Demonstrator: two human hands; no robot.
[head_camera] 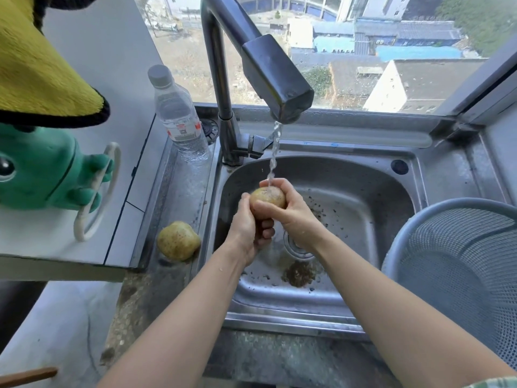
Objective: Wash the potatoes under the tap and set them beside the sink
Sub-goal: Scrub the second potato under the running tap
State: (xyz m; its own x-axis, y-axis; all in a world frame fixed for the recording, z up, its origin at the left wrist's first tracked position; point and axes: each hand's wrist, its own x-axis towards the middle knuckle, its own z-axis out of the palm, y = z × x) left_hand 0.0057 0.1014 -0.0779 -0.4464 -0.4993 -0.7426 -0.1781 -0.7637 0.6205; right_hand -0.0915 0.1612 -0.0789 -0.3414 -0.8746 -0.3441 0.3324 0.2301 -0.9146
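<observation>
Both grips on one potato, held over the sink basin, right under the tap; water stream running and landing on the potato's top.

Left grip: fingers curled round the potato's lower left side, thumb up along its edge; right grip: fingers wrapped over the right and back, thumb across the front; neither is wide, both are closed on the potato.

Second potato lies on the steel ledge just left of the basin, apart from my arms; skin speckled; can't tell whether it's wet.

Basin floor has dark specks scattered around; a clump of dirt sits just in front of the drain; drain partly hidden by my right wrist.

Clear water bottle stands upright at the back of the left ledge, next to the tap's base; grey mesh strainer sits at the right of the sink, its rim overlapping the basin edge; green plush toy on the white worktop at far left.
</observation>
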